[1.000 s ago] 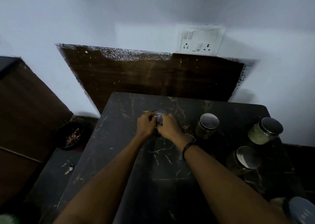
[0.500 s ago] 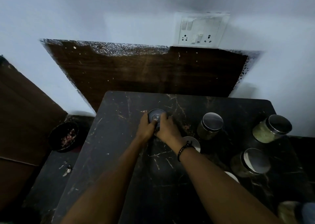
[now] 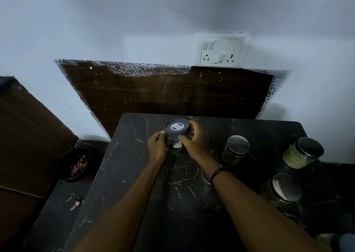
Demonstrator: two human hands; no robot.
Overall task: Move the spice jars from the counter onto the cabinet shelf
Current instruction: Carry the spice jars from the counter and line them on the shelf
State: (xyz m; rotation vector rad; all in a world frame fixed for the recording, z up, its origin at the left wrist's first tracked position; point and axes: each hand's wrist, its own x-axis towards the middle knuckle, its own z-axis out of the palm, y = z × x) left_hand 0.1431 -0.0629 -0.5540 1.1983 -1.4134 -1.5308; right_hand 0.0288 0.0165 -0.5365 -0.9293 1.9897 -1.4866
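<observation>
Both hands grip one spice jar: the left hand [image 3: 156, 148] and right hand [image 3: 194, 143] close their fingers [image 3: 163, 133] around its grey lid [image 3: 177, 129], at the counter [image 3: 134, 175] far edge. Three more jars sit well right of the fingers: a near one [image 3: 235, 149], a green-filled one [image 3: 302, 152] and a lower one [image 3: 281, 189]. No cabinet shelf shows, so apparently none is moved yet.
</observation>
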